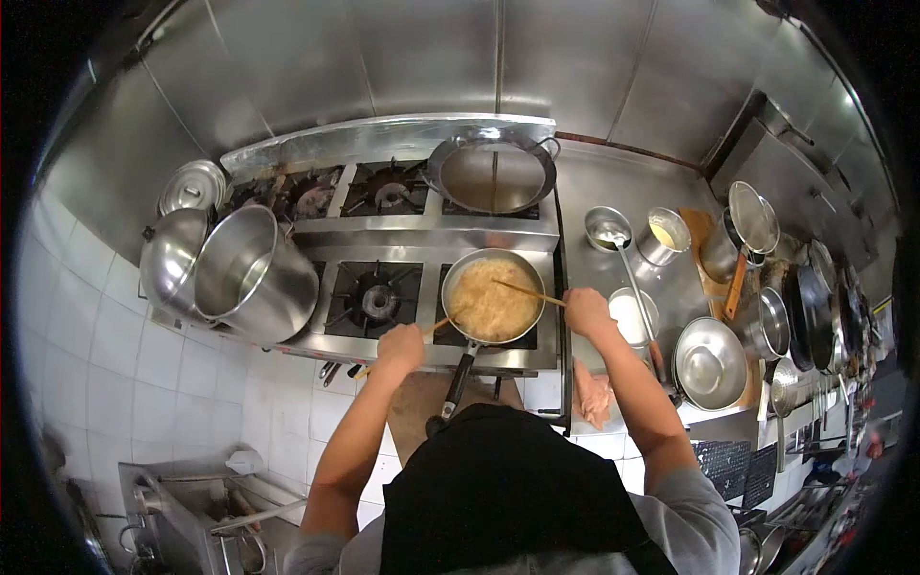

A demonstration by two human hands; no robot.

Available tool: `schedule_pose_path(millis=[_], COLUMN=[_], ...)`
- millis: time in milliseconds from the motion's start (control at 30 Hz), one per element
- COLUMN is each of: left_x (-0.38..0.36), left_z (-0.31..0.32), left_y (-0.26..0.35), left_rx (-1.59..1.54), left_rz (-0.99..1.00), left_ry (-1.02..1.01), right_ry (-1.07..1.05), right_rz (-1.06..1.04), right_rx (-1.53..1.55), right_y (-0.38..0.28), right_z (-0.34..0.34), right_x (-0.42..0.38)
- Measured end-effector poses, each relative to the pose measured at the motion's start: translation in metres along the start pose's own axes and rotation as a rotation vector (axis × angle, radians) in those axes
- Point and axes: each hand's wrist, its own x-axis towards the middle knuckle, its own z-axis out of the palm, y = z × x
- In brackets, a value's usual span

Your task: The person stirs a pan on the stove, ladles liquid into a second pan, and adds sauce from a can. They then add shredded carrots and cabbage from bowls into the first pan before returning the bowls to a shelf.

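Note:
A frying pan [539,307] with a black handle [459,383] sits on the front right burner of the stove. Golden, foamy-looking food [489,305] fills it. My right hand [586,312] is closed around a wooden chopstick [532,292], whose tip reaches into the food from the right. From the left, a second wooden chopstick [437,327] slants into the pan, gripped in my left hand [401,347]. Both hands are just outside the pan's rim, and the pan handle points back toward my black apron [498,498].
A large wok [494,177] rests on the back right burner. Left of the stove stand a tall pot [257,273] and lids [192,187]. On the right counter are metal bowls [709,364], a ladle [640,302], a strainer [754,218] and a crumpled pinkish cloth-like thing [592,395].

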Motion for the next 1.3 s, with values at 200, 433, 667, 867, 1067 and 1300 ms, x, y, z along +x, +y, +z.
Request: schedule_pose_path(millis=[200, 433, 667, 867, 1067, 1300], left_x=[0.017, 0.043, 0.002, 0.018, -0.001, -0.003], left_z=[0.001, 0.021, 0.009, 0.030, 0.018, 0.027], left_y=[0.008, -0.004, 0.020, 0.014, 0.003, 0.003], left_rx=[-0.004, 0.052, 0.055, 0.079, 0.061, 0.055], left_rz=[0.051, -0.047, 0.072, 0.083, 0.044, 0.049], left_ry=[0.135, 0.127, 0.111, 0.077, 0.101, 0.027], right_ry=[0.019, -0.130, -0.044, -0.129, -0.077, -0.096], right_rz=[0.000, -0.025, 0.033, -0.001, 0.106, 0.000], right_rx=[0.100, 0.060, -0.001, -0.061, -0.054, -0.040], right_y=[-0.008, 0.001, 0.023, 0.024, 0.033, 0.030], right_z=[0.012, -0.001, 0.000, -0.025, -0.034, -0.023], right_x=[-0.012, -0.038, -0.056, -0.060, -0.065, -0.065])
